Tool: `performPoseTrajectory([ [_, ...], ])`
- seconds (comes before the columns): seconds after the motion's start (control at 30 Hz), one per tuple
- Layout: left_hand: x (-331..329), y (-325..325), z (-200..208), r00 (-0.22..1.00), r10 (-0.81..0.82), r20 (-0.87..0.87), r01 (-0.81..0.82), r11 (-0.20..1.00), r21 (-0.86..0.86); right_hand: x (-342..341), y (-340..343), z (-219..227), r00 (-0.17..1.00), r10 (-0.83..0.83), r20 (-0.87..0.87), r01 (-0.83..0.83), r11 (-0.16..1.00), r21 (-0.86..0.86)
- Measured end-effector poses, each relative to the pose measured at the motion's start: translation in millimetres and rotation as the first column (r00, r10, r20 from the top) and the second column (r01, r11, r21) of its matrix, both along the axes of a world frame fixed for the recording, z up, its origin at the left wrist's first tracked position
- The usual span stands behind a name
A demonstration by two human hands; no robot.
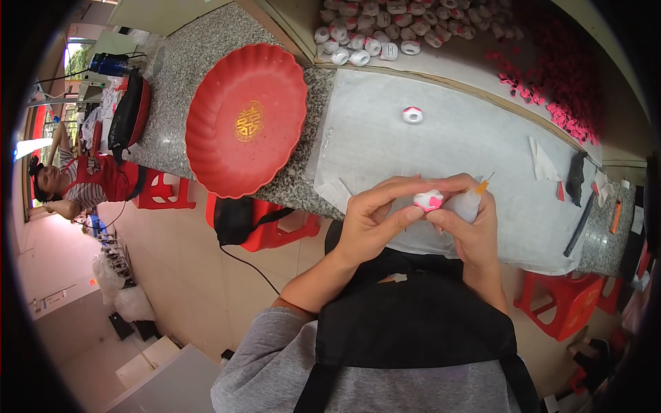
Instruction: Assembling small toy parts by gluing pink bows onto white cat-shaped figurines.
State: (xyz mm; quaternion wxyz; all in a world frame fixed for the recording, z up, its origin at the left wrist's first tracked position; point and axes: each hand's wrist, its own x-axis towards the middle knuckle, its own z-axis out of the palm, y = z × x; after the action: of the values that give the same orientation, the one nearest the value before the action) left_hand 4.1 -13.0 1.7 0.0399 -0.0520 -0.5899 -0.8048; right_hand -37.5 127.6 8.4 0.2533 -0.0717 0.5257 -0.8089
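Observation:
My left hand [372,221] pinches a small white rounded piece with a pink part on it [429,200] between thumb and fingers, above the near side of the white sheet [482,138]. Wrapped in my right hand [480,237] is a translucent squeeze bottle [465,206] with an orange needle tip [483,186] pointing up and away. The right thumb and index finger also reach to the white piece and seem to steady it. Farther off on the sheet lies one similar white piece with a pink edge [412,115].
A scalloped red plate [213,103] stands left on the speckled counter [206,31]. Behind a ledge lie many white pieces [372,47] and a pink heap [575,117]. A dark rod [580,224] and scraps lie right. Red stools [561,303] stand below; a person [96,180] is far left.

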Motion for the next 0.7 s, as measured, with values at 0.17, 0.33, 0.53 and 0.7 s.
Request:
performPoseTrajectory([
  [0.17, 1.9, 3.5, -0.4, 0.999, 0.034, 0.001, -0.034, 0.998, 0.048, 1.1, -1.8, 0.7, 1.000, -0.011, -0.002, 0.011, 1.000, -0.004],
  [0.33, 0.4, 4.4, -1.4, 0.999, 0.039, -0.011, -0.038, 0.998, 0.058, 0.8, -2.4, -2.4, 1.000, -0.029, -0.008, 0.029, 1.000, -0.004],
  [0.53, 0.9, 5.8, 0.3, 0.999, 0.046, 0.024, -0.048, 0.995, 0.086, 2.5, -3.2, -4.0, 0.999, -0.048, -0.008, 0.048, 0.999, -0.024],
  [0.7, 2.0, 7.1, -4.1, 0.997, 0.050, 0.057, -0.057, 0.990, 0.130, 4.0, -7.4, -1.9, 0.996, -0.089, 0.021, 0.090, 0.995, -0.049],
])
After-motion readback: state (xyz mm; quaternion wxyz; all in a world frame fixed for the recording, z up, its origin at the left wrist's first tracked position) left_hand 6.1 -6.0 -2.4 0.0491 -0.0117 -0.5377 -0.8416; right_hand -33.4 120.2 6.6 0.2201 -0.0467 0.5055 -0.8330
